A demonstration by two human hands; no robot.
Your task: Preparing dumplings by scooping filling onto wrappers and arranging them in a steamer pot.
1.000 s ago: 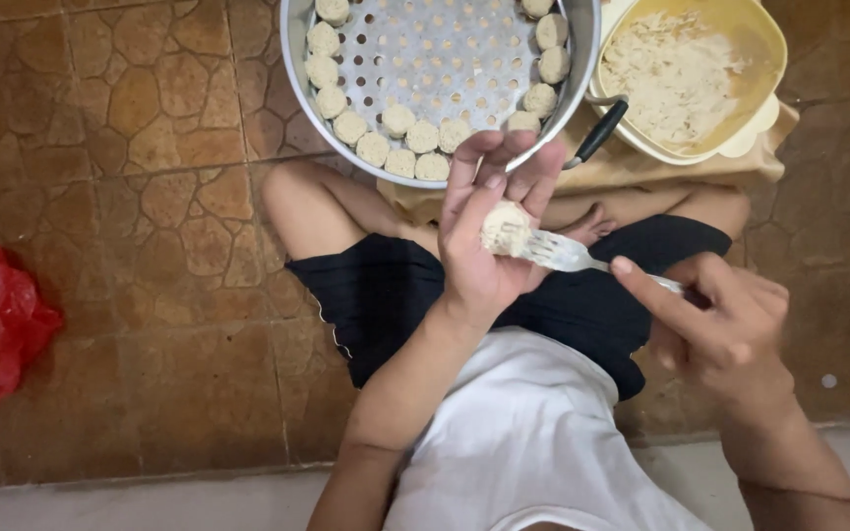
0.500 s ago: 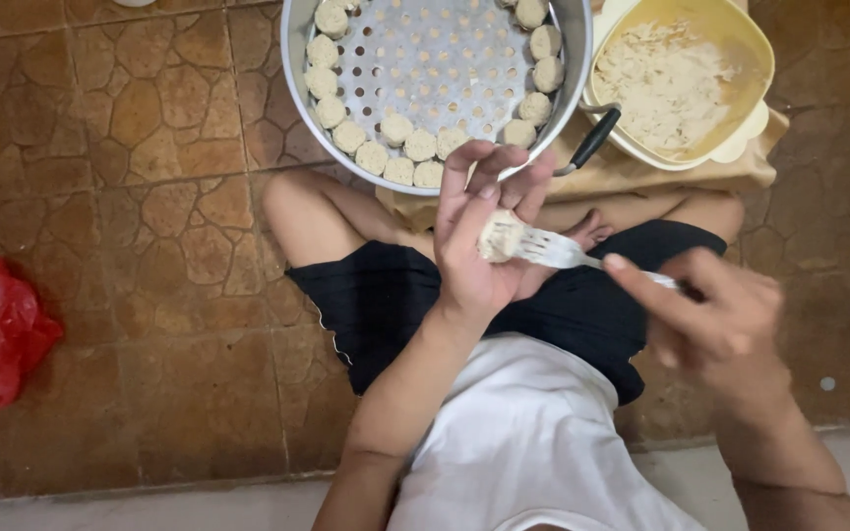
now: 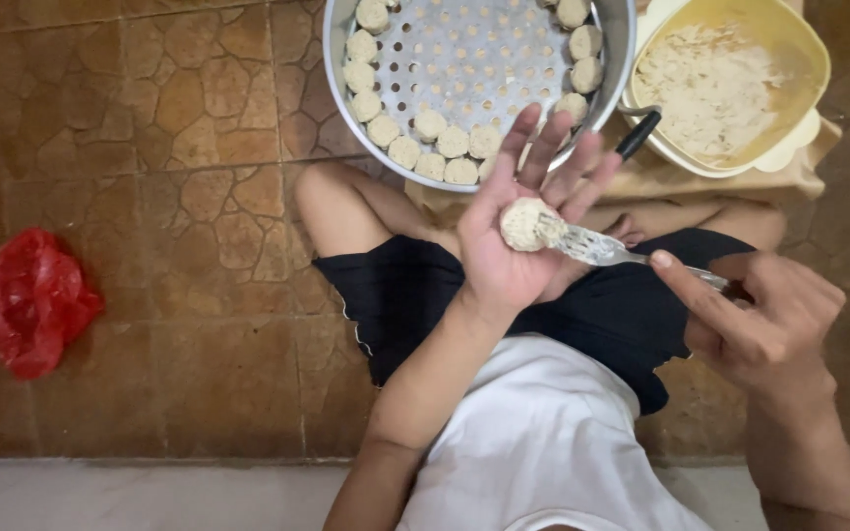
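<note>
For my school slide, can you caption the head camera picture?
Left hand cups a dumpling while right hand presses it with a fork, beside a steamer tray.

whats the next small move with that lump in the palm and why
Probably draw the fork back off the lump and curl the left hand round it. The right hand has the tines against the filling, which already sits heaped on the open palm, and the steamer tray holds finished pieces along its rim.

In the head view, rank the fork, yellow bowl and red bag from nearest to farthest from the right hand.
1. Fork: held in the right hand.
2. Yellow bowl: above the hand, top right.
3. Red bag: on the floor at the far left.
</note>
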